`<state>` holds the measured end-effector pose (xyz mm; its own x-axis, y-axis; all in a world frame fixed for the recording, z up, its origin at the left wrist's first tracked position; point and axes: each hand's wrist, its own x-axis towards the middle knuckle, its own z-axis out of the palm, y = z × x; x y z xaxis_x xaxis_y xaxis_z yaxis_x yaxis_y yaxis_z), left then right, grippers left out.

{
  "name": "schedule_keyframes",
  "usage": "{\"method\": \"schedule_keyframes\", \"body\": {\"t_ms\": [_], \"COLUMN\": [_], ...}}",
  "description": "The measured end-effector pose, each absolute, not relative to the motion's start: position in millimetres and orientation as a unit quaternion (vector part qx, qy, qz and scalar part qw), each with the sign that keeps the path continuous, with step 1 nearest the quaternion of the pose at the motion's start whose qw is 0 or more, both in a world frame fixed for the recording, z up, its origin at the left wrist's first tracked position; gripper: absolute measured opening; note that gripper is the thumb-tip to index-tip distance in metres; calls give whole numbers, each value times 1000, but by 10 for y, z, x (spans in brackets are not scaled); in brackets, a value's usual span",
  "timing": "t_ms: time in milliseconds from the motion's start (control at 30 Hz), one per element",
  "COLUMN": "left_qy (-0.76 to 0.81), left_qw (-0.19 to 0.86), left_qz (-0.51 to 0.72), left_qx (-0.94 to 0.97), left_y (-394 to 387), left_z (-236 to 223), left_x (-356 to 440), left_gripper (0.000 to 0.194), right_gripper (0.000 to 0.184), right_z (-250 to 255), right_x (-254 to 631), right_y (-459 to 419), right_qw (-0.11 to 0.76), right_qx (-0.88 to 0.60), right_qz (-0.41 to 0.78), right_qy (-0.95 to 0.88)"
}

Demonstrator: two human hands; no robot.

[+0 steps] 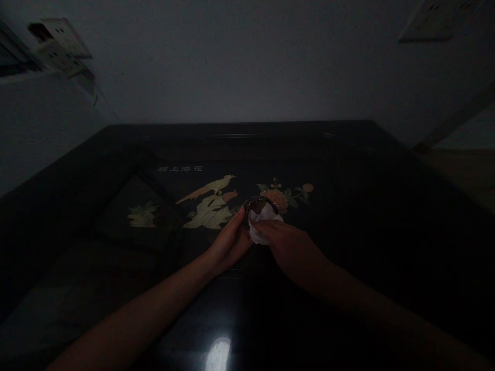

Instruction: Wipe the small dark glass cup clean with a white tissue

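The scene is very dim. My left hand (231, 242) is closed around the side of a small round shiny object (260, 204), perhaps a glass or cup, held over a black lacquered surface (348, 216). My right hand (288, 247) pinches a crumpled white cloth or tissue (261, 226) and presses it against that object. The two hands meet at the middle of the view. Inlaid pictures of a bird (211, 188) and flowers (284, 196) lie just behind the hands.
The black furniture top fills most of the view and reflects a light spot (218, 353) near me. A white wall (247, 62) rises behind it, with wall sockets at top left (60, 46) and top right (436, 18).
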<state>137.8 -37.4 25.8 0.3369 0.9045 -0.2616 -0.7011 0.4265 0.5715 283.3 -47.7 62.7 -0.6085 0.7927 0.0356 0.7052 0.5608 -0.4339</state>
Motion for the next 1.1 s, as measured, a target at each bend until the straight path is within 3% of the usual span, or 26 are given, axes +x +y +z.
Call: {"method": "schedule_keyframes", "body": {"t_ms": [133,267,533,733,933,1100], "left_qy": [274,277,268,258,277,276], "left_qw": [800,799,796,798,794,802], "left_qz": [503,502,515,516,511,494], "left_qx": [176,181,173,173,181,191], "left_y": [-368,-365,-354,-360,-368,-367], "left_z": [195,172,150,151,198,223], "left_x": [1347,1337,1338,1361,1357,1348], "left_gripper": [34,35,29,28,27,33], "right_gripper": [47,51,40,28,33,43], "right_z": [586,563,574,627,626,598], "right_x": [2812,2783,2849,2889,2871,2815], "right_y": [-472,-477,-453,-422,-441,-467], "right_qw": [195,238,118,118,105,141], "right_qx": [-423,-412,-386,-355,-371,-405], "right_qz": [305,316,71,-61,-2,175], "right_qy": [-831,-821,-912,-926,-922,-886]}}
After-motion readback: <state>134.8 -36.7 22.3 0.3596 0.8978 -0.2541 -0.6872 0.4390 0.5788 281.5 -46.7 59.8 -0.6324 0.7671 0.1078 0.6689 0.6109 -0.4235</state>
